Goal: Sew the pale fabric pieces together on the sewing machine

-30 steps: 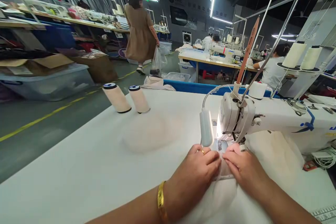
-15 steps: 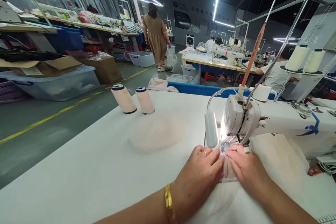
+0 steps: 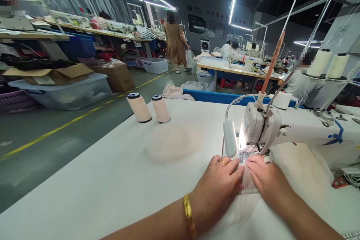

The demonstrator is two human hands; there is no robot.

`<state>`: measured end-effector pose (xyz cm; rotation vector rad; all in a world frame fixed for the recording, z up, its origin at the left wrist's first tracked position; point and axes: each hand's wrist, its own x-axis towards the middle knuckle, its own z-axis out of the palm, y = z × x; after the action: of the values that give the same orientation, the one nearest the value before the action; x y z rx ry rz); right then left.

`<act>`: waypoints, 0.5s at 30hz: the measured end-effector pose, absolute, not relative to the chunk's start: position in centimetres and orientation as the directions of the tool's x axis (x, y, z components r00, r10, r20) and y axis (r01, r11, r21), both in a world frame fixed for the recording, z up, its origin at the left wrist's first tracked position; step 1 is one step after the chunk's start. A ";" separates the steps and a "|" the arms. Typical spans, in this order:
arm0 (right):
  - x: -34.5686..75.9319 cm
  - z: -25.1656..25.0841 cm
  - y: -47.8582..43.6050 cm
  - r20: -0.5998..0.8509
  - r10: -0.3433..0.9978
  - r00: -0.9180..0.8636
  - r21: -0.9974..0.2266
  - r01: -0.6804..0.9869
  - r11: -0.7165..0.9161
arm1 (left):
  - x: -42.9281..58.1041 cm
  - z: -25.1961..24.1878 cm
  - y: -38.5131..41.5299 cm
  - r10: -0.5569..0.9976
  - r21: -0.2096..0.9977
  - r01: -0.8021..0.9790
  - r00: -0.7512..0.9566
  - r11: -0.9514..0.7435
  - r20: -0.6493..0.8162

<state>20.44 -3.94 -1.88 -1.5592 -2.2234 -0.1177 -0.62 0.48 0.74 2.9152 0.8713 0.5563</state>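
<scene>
Both my hands are at the needle area of a white sewing machine. My left hand, with a ring and a gold bangle, has its fingers bent and close together, pressing a sheer pale fabric just left of the presser foot. My right hand is closed on the same fabric from the right, its fingertips beside the foot. Some of the fabric lies under my fingers, hidden. More of it drapes toward me over the table's front.
Two pale thread cones stand at the table's far left edge. A small lamp hangs left of the needle. Sheer cloth lies on the white table. A person in a brown dress walks in the aisle carrying a bag.
The view has shifted slightly, so the table and machine sit a little further right. The person in the aisle has walked further off. My hands stay at the presser foot on the fabric.
</scene>
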 end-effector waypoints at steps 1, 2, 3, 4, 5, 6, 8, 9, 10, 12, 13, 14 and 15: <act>20.5 -1.8 -4.0 0.390 0.874 -0.290 -0.165 0.912 0.376 | -0.7 1.0 0.4 0.542 0.156 0.521 0.780 -0.839 0.312; 20.5 -1.6 -4.2 0.397 0.867 -0.299 -0.166 0.906 0.389 | -0.9 1.3 0.4 0.545 0.169 0.519 0.784 -0.838 0.296; 20.4 -1.3 -4.4 0.401 0.861 -0.312 -0.174 0.897 0.406 | -1.2 1.7 0.3 0.546 0.184 0.514 0.791 -0.838 0.277; 20.4 -0.7 -4.7 0.391 0.859 -0.332 -0.193 0.882 0.429 | -1.5 2.2 0.2 0.541 0.201 0.504 0.801 -0.840 0.256; 20.3 0.0 -5.0 0.362 0.863 -0.353 -0.228 0.864 0.449 | -1.9 2.7 0.0 0.534 0.219 0.491 0.813 -0.843 0.233; 20.3 0.8 -5.4 0.314 0.871 -0.379 -0.276 0.841 0.465 | -2.2 3.2 -0.2 0.524 0.234 0.478 0.826 -0.847 0.209; 20.1 2.3 -6.0 0.189 0.887 -0.422 -0.385 0.799 0.462 | -2.9 3.9 -0.5 0.503 0.247 0.459 0.848 -0.854 0.164; 20.1 2.9 -6.2 0.148 0.888 -0.436 -0.419 0.785 0.456 | -3.0 3.9 -0.5 0.498 0.243 0.457 0.854 -0.856 0.147; 20.1 3.2 -6.3 0.122 0.886 -0.447 -0.439 0.776 0.452 | -3.1 3.8 -0.6 0.495 0.237 0.457 0.857 -0.857 0.140; 20.2 3.4 -6.3 0.127 0.877 -0.464 -0.439 0.767 0.469 | -2.8 3.0 -0.4 0.493 0.233 0.453 0.856 -0.861 0.159; 20.3 3.2 -6.1 0.143 0.872 -0.468 -0.433 0.763 0.481 | -2.6 2.4 -0.1 0.499 0.247 0.452 0.847 -0.857 0.182; 20.3 2.9 -6.0 0.161 0.869 -0.467 -0.432 0.759 0.488 | -2.2 1.8 0.1 0.510 0.274 0.451 0.834 -0.849 0.209; 20.4 2.5 -5.8 0.183 0.871 -0.455 -0.437 0.756 0.487 | -1.9 1.3 0.5 0.531 0.317 0.452 0.813 -0.834 0.239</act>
<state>20.37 -5.76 2.47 -1.3581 -2.3555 0.4151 -1.85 0.45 1.32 2.7532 0.7595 0.4680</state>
